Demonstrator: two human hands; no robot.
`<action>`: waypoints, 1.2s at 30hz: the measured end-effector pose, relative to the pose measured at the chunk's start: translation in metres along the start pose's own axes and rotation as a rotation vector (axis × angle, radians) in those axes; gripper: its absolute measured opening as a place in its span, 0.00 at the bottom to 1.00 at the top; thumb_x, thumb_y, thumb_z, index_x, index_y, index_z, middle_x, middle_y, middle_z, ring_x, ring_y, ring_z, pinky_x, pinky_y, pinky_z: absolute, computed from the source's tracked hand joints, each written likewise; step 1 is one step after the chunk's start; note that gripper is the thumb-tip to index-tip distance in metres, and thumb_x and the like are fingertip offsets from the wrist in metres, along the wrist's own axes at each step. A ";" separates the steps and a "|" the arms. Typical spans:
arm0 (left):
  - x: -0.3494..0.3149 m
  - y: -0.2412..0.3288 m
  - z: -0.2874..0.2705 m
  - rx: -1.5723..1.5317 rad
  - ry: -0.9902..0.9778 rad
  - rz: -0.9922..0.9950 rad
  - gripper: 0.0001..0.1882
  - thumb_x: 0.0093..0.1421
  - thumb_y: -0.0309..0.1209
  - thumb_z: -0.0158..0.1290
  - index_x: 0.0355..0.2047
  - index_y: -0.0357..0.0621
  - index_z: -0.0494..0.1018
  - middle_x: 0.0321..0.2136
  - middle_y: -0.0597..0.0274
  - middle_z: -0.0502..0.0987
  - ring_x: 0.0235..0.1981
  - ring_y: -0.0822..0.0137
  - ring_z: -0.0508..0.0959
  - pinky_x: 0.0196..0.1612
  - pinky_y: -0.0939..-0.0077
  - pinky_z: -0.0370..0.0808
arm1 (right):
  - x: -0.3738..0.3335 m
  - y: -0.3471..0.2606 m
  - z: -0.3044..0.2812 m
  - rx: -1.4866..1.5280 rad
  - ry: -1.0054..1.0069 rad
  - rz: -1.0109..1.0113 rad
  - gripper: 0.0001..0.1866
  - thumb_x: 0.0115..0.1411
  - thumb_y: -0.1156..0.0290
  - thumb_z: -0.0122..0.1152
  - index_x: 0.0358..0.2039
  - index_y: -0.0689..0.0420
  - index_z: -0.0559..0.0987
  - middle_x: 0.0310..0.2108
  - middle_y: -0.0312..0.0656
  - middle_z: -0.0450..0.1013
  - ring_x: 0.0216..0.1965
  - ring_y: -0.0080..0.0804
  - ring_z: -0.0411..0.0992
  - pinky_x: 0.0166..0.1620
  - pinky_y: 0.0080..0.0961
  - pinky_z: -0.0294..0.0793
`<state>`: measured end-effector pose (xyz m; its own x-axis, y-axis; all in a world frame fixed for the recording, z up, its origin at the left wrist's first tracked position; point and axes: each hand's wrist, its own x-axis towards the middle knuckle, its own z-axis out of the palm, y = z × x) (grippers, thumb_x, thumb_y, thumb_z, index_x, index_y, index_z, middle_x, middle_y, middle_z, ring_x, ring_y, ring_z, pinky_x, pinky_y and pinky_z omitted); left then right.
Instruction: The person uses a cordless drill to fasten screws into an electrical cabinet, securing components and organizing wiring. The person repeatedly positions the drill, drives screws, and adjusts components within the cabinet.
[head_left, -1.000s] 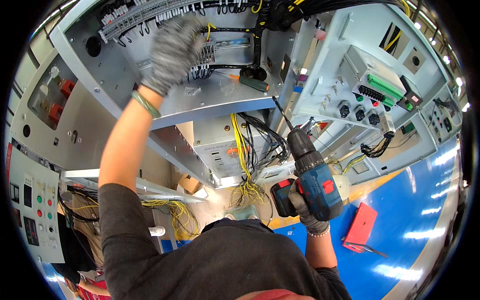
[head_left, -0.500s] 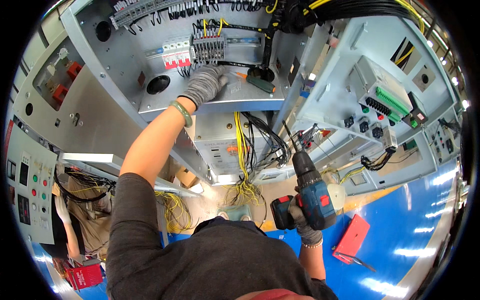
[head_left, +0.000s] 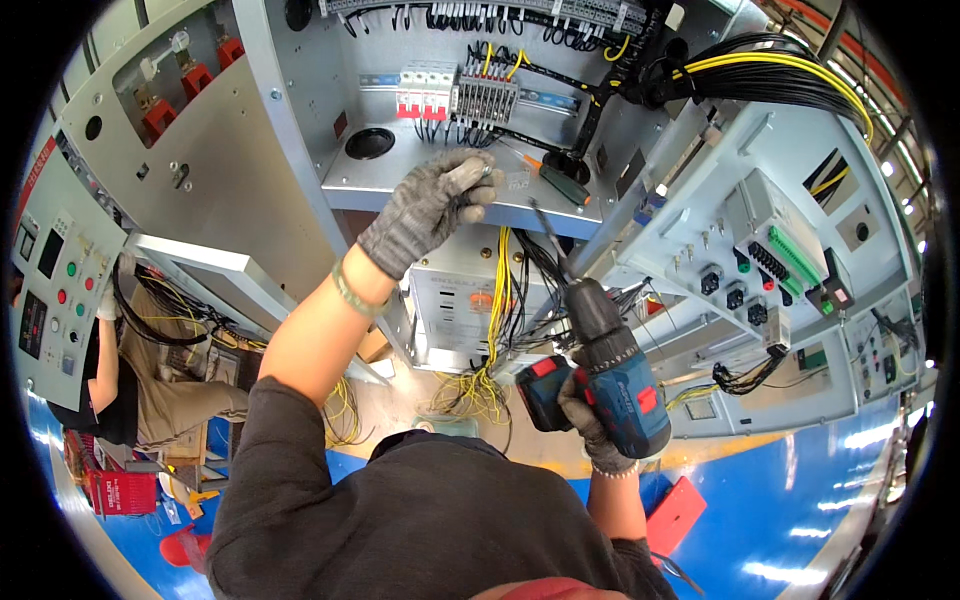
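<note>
My left hand [head_left: 430, 205], in a grey knit glove, is held just in front of the cabinet shelf [head_left: 345, 180]. Its thumb and fingers pinch a small shiny metal piece [head_left: 487, 172], too small to tell its exact kind. In my gloved right hand [head_left: 592, 425] is a blue and black cordless drill [head_left: 622, 385], gripped by its handle. The long bit [head_left: 548, 228] points up toward the shelf's front edge. A screwdriver [head_left: 565, 185] with a dark green handle lies on the shelf, to the right of my left hand.
Circuit breakers [head_left: 425, 90] and terminal blocks [head_left: 487, 98] line the cabinet's back. An open door [head_left: 690, 225] with mounted devices stands right. Yellow wires [head_left: 500, 300] hang below the shelf. A person [head_left: 150, 370] works at far left. A red flat case [head_left: 677, 518] lies on the blue floor.
My left hand has come off the shelf toward me, now pinching a small metal piece. The drill has moved slightly left. The view has shifted, so the cabinet sits farther right.
</note>
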<state>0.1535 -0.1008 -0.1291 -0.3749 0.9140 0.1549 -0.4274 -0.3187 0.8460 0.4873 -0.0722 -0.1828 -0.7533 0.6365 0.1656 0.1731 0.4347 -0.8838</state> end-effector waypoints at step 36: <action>-0.049 0.039 0.013 0.041 0.124 0.122 0.29 0.62 0.48 0.51 0.55 0.40 0.64 0.44 0.58 0.75 0.37 0.73 0.76 0.39 0.80 0.77 | 0.059 -0.007 0.062 -0.005 -0.090 -0.434 0.06 0.57 0.71 0.55 0.35 0.56 0.75 0.32 0.41 0.71 0.35 0.35 0.71 0.39 0.31 0.70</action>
<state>0.1656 -0.1547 -0.0975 -0.5221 0.8301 0.1956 -0.3395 -0.4127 0.8452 0.4020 -0.0769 -0.1938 -0.8089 0.3363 0.4823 -0.1691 0.6526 -0.7386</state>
